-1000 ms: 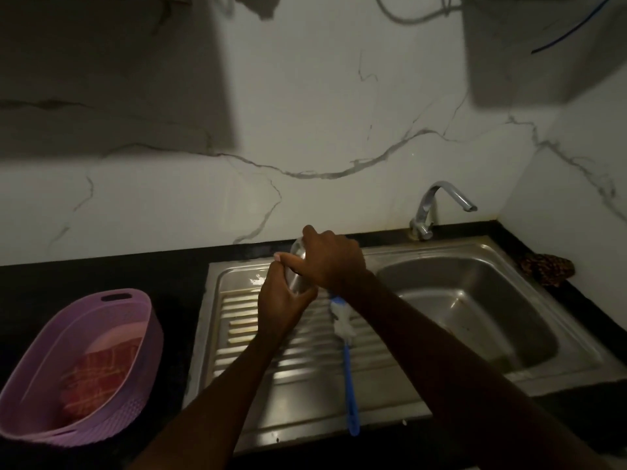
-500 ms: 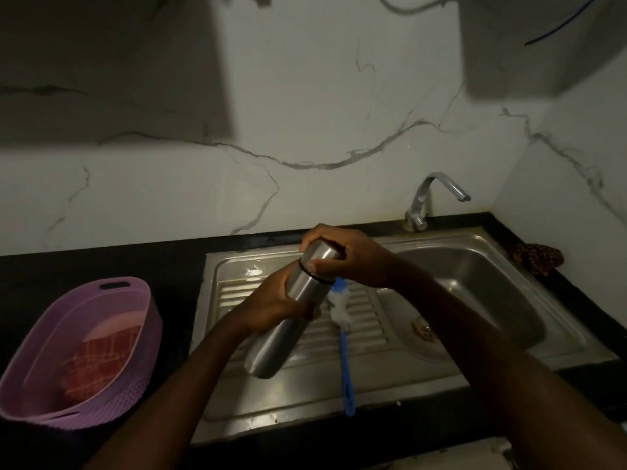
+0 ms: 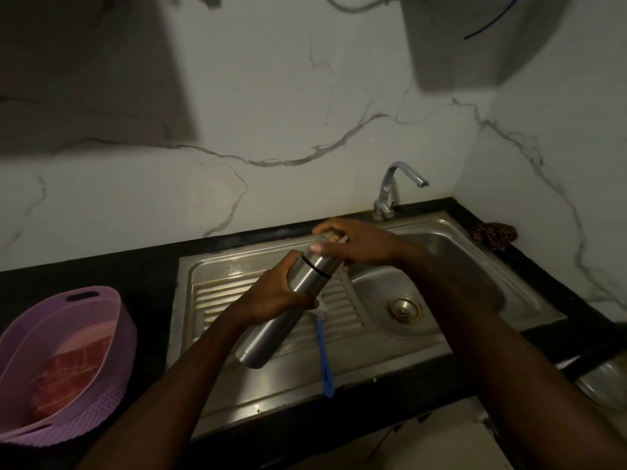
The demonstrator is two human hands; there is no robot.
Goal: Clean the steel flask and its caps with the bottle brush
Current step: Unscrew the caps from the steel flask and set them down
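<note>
In the head view, the left hand (image 3: 278, 293) is gripping the steel flask (image 3: 288, 310) around its middle, with the fingers curled round the body. The flask is being held in the air above the ribbed drainboard (image 3: 217, 300) of the steel sink (image 3: 475, 266), tilted so that its bottom is pointing down toward the person and its top is pointing up toward the wall. A thin black ring is running round the flask near its top.

The right hand (image 3: 356, 247) is lying over the top end of the flask, its fingers and thumb curled round the cap (image 3: 330, 237). The cap is mostly hidden under this hand, so I cannot tell if it is sitting tight or loose.

The bottle brush (image 3: 325, 357) is lying on the drainboard, just under and beside the flask. Its blue handle is pointing toward the front edge of the sink, and its pale bristle end is partly hidden behind the flask.

The tap (image 3: 390, 191) is standing at the back of the sink, and the drain (image 3: 405, 309) is showing in the basin. A purple basket (image 3: 101, 368) is sitting on the dark bench (image 3: 101, 269) at the left, well apart from the sink, with a reddish cloth (image 3: 71, 378) inside. A dark scrubber-like lump (image 3: 495, 234) is resting in the right corner of the bench.
</note>
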